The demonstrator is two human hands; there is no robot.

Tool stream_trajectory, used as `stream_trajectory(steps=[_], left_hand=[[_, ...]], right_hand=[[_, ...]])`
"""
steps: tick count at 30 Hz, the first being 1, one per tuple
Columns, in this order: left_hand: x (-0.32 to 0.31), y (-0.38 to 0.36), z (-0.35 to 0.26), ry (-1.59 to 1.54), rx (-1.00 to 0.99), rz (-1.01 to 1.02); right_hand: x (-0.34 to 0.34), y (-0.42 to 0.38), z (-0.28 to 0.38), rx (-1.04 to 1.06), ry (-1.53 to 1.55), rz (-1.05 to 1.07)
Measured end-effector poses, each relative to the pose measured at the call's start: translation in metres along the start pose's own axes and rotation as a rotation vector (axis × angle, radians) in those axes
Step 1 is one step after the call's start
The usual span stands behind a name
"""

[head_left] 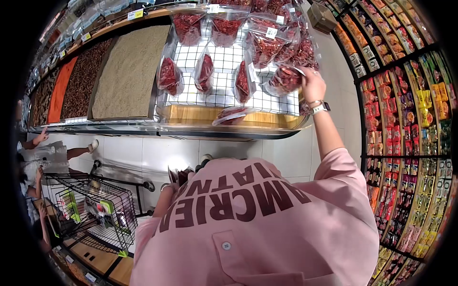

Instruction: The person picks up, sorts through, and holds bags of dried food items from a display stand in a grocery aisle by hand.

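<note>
My right hand, with a watch on its wrist, is closed on the top edge of a clear bag of dried red chilies at the right end of the display. That bag rests on the white gridded surface. Low at my left side, my left hand is mostly hidden by my pink shirt. A clear plastic bag with dark red contents sticks up from it. More chili bags stand around, such as one at the left and one lying on the wooden front ledge.
Bins of loose grain and dark spices adjoin on the left. A black wire shopping cart and other people are at lower left. Shelves of colourful packets line the right. A cardboard box lies behind.
</note>
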State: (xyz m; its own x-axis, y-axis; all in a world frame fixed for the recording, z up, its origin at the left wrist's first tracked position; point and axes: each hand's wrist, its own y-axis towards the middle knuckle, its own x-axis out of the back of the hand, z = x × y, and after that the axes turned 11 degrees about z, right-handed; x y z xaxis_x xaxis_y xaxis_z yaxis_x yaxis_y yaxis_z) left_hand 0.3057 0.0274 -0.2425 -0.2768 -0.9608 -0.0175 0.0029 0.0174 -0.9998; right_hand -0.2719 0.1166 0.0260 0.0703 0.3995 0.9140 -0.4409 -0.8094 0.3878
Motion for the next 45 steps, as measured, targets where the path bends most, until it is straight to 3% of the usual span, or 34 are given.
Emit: stream_trajectory(steps=[5,7,11,14,16,19,22,23,26,28,31,32,33,34,37,38,39,41,43,45], left_hand=[[-0.016,-0.012,-0.009,-0.065,0.037,0.000],[-0.024,-0.014,-0.013,-0.094,0.046,-0.003],[-0.041,-0.016,-0.016,-0.156,0.059,-0.004],[-0.049,-0.016,-0.018,-0.196,0.064,-0.009],[-0.050,-0.017,-0.018,-0.214,0.067,-0.016],[-0.047,-0.020,-0.014,-0.239,0.066,-0.020],[-0.037,-0.023,-0.009,-0.251,0.059,-0.021],[-0.032,-0.026,-0.010,-0.264,0.052,-0.020],[-0.018,-0.019,0.006,-0.284,0.020,-0.045],[-0.012,0.014,0.028,-0.216,-0.016,-0.073],[-0.001,0.069,0.073,-0.424,-0.021,0.015],[0.007,0.069,0.077,-0.429,0.018,-0.041],[0.040,-0.033,0.056,-0.429,0.030,0.049],[0.048,-0.034,0.066,-0.458,0.001,0.058],[0.067,-0.021,0.092,-0.457,-0.051,0.065],[0.073,-0.013,0.098,-0.425,-0.055,0.059],[0.078,-0.007,0.105,-0.395,-0.058,0.054],[0.092,0.005,0.115,-0.340,-0.070,0.041],[0.106,0.009,0.121,-0.298,-0.081,0.035],[0.116,0.017,0.125,-0.259,-0.096,0.033]], right_hand=[[-0.050,0.024,-0.021,0.249,0.010,0.200],[-0.064,0.030,-0.028,0.104,0.069,0.292],[-0.042,0.034,-0.013,0.125,-0.079,0.240],[-0.037,0.038,-0.006,0.118,-0.030,0.317],[-0.035,0.043,0.006,0.153,0.034,0.229],[-0.015,0.060,0.048,0.270,0.307,0.060],[0.006,0.075,0.112,0.363,0.596,0.196],[0.008,0.079,0.134,0.476,0.600,0.149],[0.005,0.098,0.193,0.632,0.504,0.287],[-0.010,0.112,0.228,0.667,0.400,0.406],[-0.043,0.137,0.274,0.735,0.251,0.482],[-0.052,0.146,0.288,0.735,0.191,0.536],[-0.062,0.153,0.301,0.734,0.130,0.590],[-0.077,0.158,0.310,0.767,0.155,0.594],[-0.130,0.162,0.325,0.638,0.359,0.701],[-0.115,0.162,0.340,0.354,0.380,0.968],[-0.112,0.159,0.347,0.203,0.429,1.085],[-0.137,0.153,0.338,0.179,0.396,0.971],[-0.163,0.154,0.311,0.290,0.526,0.779],[-0.141,0.164,0.311,0.149,0.382,0.803]])
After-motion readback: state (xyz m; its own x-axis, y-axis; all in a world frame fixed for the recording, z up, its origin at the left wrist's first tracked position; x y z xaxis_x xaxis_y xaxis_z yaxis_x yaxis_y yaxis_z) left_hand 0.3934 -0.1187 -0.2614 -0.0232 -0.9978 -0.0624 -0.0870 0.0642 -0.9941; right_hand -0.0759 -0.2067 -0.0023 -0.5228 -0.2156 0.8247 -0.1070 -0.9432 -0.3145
